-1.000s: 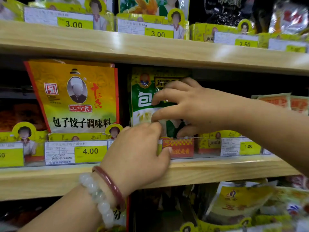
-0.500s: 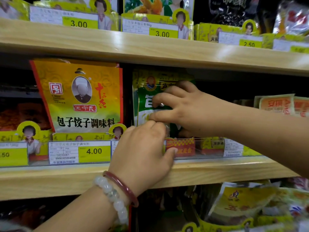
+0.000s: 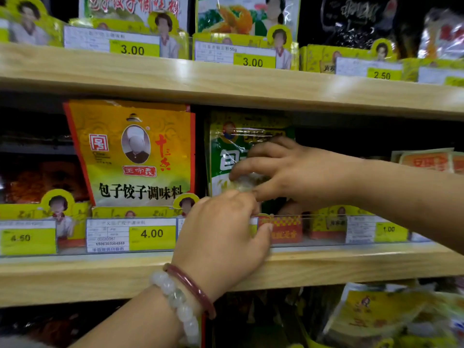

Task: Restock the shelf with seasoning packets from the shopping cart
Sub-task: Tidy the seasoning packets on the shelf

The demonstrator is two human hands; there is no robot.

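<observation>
While both hands worked at the middle shelf: notes taken from the head view.

Green packet [image 3: 227, 156]: stood upright in its slot on the middle shelf [image 3: 351, 264], just right of the orange packet [image 3: 130, 151]; lower part hidden behind the hands.

Right hand [image 3: 298, 172]: reached in from the right, fingers curled over the green packet's face, thumb below; grip pinching the packet front, or a clear wrapper on it — blurred, could not tell which. Held so, most likely, to seat the packet square and upright.

Left hand [image 3: 221, 237]: raised from below, knuckles at the packet's foot, thumb against the clear price rail [image 3: 324, 229]; fingertips hidden, so grip not readable. Placed low, probably to steady the base against tipping forward.

Slot contents: green packets only, depth behind the front one not visible.

Neighbouring slot: orange packet upright, leaning a little left, price tag [image 3: 130, 234] reading 4.00 beneath.

Upper shelf [image 3: 226, 81]: more packets behind tags of 3.00 and 2.50.

Lower shelf: yellow packets [image 3: 371, 312] lying loose.

Shopping cart: not in view.

Bracelets [image 3: 180, 297]: pale beads and red band on left wrist.
</observation>
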